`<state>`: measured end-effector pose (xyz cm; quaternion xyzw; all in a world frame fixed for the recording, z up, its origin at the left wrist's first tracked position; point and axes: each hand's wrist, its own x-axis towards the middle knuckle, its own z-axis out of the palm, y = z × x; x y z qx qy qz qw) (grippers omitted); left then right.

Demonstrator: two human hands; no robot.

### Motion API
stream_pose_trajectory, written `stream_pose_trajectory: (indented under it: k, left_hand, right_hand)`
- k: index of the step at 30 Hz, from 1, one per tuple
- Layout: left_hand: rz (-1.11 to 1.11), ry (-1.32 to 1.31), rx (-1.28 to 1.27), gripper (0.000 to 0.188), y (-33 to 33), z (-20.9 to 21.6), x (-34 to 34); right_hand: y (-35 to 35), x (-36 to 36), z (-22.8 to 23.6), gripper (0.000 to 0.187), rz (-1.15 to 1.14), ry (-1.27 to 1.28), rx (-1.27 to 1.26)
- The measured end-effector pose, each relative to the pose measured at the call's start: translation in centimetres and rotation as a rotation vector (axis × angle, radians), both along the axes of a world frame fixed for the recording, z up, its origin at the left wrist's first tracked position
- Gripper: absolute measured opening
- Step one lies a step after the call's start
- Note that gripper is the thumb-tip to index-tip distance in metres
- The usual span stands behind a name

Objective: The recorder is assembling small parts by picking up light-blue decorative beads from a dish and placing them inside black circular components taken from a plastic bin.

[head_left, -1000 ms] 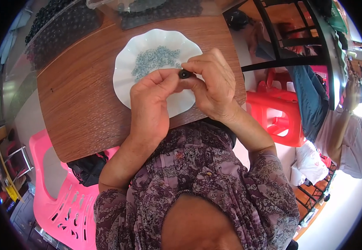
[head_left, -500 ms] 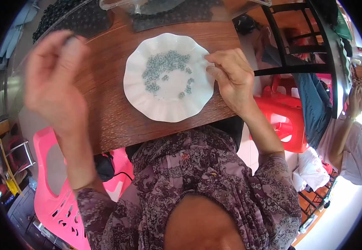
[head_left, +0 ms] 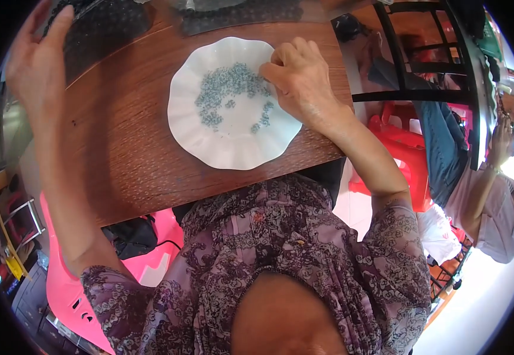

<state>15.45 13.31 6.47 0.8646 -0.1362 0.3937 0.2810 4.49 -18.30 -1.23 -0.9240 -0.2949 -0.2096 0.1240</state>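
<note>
A white plate (head_left: 239, 151) with a wavy rim lies on the wooden table. Small grey-blue pieces (head_left: 227, 80), perhaps beads or bead caps, are spread over its far half, with a few along its right. My right hand (head_left: 298, 77) is over the plate's right side, its fingers pinched together at the edge of the pieces. Whatever may be between those fingertips is hidden. My left hand (head_left: 38, 68) is raised at the far left, thumb and fingers apart, beside a heap of black beads (head_left: 85, 9). Its fingertips partly leave the picture at the top.
Dark trays or mats (head_left: 239, 18) lie along the far side of the wooden table (head_left: 127, 130). A pink chair (head_left: 73, 290) stands at the left and a red stool (head_left: 396, 154) at the right. Another person (head_left: 487, 207) sits at the far right beside a black metal frame (head_left: 408, 94).
My left hand, with something dark at its fingertips before, has moved up and left to the black beads. My right hand has gone from the plate's rim inward over the pieces.
</note>
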Motion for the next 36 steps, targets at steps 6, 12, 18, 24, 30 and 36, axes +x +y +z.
stream_pose_trajectory:
  k: [6, 12, 18, 24, 30, 36]
  left_hand:
    - [-0.291, 0.195, -0.162, 0.026, -5.9, -1.6, -7.3]
    - [-0.491, 0.407, -0.245, 0.022, -8.4, -3.7, -11.2]
    - [-0.693, 0.437, 0.004, 0.023, -10.4, -5.6, -13.7]
    - [-0.623, 0.47, 0.132, 0.021, -11.1, -6.2, -14.1]
    - [-0.565, 0.449, 0.057, 0.02, -11.2, -6.5, -14.1]
    - [-0.561, 0.477, -0.003, 0.021, -10.6, -6.2, -13.6]
  right_hand:
    - [0.5, -1.0, 0.1, 0.022, -0.004, 0.12, 0.101]
    - [-0.1, -1.7, 0.9, 0.024, 0.01, 0.113, 0.167]
    - [-0.8, -3.4, 1.3, 0.024, 0.01, 0.187, 0.21]
    - [1.0, -3.9, 1.1, 0.015, 0.041, 0.216, 0.235]
    - [2.2, -3.6, 0.0, 0.014, 0.031, 0.192, 0.183]
    - [2.3, -3.0, -0.6, 0.012, 0.039, 0.212, 0.178]
